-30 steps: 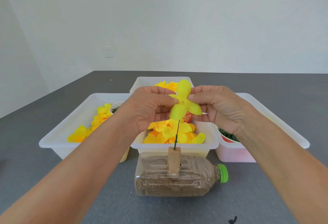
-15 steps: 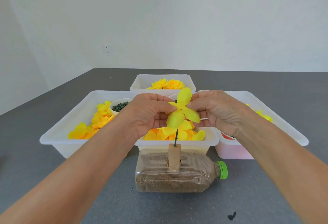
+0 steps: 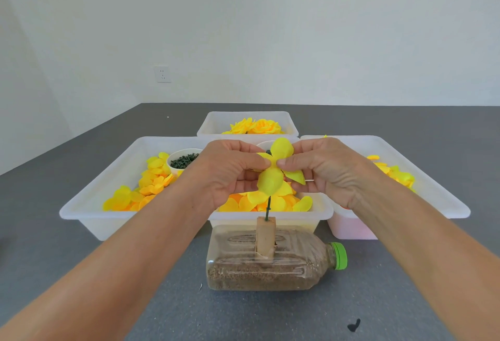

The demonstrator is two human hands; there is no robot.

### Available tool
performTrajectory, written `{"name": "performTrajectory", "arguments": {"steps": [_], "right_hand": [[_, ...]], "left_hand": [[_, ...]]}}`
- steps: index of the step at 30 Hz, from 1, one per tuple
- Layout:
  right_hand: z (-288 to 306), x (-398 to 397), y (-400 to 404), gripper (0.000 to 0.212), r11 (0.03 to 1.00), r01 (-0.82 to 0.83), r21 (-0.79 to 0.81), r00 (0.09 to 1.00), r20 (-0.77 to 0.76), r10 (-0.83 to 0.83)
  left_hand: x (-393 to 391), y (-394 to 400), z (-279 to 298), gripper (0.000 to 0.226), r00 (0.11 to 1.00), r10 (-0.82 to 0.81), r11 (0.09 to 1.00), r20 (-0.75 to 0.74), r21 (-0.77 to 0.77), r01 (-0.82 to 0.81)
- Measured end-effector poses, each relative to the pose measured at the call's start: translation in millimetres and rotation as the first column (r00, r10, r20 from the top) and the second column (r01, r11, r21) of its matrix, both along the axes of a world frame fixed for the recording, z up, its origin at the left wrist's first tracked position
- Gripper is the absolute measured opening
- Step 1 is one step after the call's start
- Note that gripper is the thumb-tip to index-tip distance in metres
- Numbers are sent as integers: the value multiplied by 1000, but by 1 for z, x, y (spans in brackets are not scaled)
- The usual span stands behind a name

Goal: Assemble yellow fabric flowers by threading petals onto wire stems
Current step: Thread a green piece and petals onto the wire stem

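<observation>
Both hands meet above the middle of the tabletop, each pinching the same yellow petal piece [image 3: 273, 175] at its centre: the left hand [image 3: 227, 173] closes thumb and forefinger on it from one side, and the right hand [image 3: 324, 170] does the same from the other, so their fingertips nearly touch. The petal piece sits atop a thin green wire stem [image 3: 267, 208], which rises upright out of a small wooden block [image 3: 266, 238]. That block stands in the upper side of a clear plastic bottle [image 3: 259, 262] lying on its side near the front edge of the tabletop, part-filled with brown grainy material, its green cap [image 3: 339, 256] pointing right. Just behind the bottle, a white tray [image 3: 322, 212] holds loose yellow and orange petals. To its left, a larger white tray [image 3: 89, 205] carries more yellow petals and a white cup [image 3: 184, 160] of small dark green pieces. To the right, another white tray [image 3: 443, 192] holds yellow petals along its far side. Toward the back edge, a fourth tray [image 3: 216, 121] contains finished yellow flowers [image 3: 254, 127]. A small dark scrap [image 3: 354, 324] lies near the front right.
</observation>
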State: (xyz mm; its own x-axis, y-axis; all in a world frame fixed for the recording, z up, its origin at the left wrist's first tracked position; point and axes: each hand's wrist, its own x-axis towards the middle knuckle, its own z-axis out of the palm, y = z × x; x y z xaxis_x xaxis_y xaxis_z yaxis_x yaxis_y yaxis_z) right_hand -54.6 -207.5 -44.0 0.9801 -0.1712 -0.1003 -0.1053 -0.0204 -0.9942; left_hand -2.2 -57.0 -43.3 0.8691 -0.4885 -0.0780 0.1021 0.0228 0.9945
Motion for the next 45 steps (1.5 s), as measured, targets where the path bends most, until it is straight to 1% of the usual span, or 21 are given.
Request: {"name": "performTrajectory", "arguments": {"steps": [4, 7, 10, 16, 23, 27, 31, 34, 38, 40, 45], "right_hand": [[0, 3, 2, 11, 1000, -3, 2, 1000, -31, 3], [0, 5, 3, 11, 1000, -8, -7, 999, -32, 7], [0, 5, 3, 10, 1000, -9, 12, 998, -56, 10], [-3, 6, 3, 14, 998, -17, 66, 993, -118, 25], [-5, 7, 3, 12, 991, -8, 133, 985, -168, 31], [-4, 7, 4, 13, 997, 18, 79, 993, -120, -8], [-1, 7, 4, 14, 995, 44, 85, 998, -54, -39], [0, 7, 4, 13, 996, 44, 78, 998, -39, -41], [-2, 9, 5, 13, 996, 44, 71, 996, -81, -39], [-3, 11, 5, 13, 995, 47, 88, 993, -112, -37], [-5, 11, 4, 15, 979, 33, 202, 984, -180, 4]], "left_hand": [[3, -2, -2, 15, 1000, 4, 1000, -4, 19, -4], [3, -2, -3, 22, 1000, 7, 999, 3, 35, -7], [5, -1, -6, 24, 1000, 14, 999, -18, 31, -14], [5, -2, -12, 14, 993, -20, 999, -116, 26, 23], [7, -2, -15, 12, 992, -32, 999, -119, 35, 36], [8, -3, -14, 12, 998, -3, 1000, -64, 27, 5], [8, -4, -11, 15, 1000, 11, 1000, -27, 0, -11], [8, -5, -10, 14, 1000, 16, 1000, -20, -3, -16], [9, -6, -11, 18, 999, 38, 999, -39, 21, -37], [10, -6, -12, 17, 998, 33, 999, -56, 28, -32], [11, -5, -14, 10, 996, -7, 999, -92, 35, 10]]}}
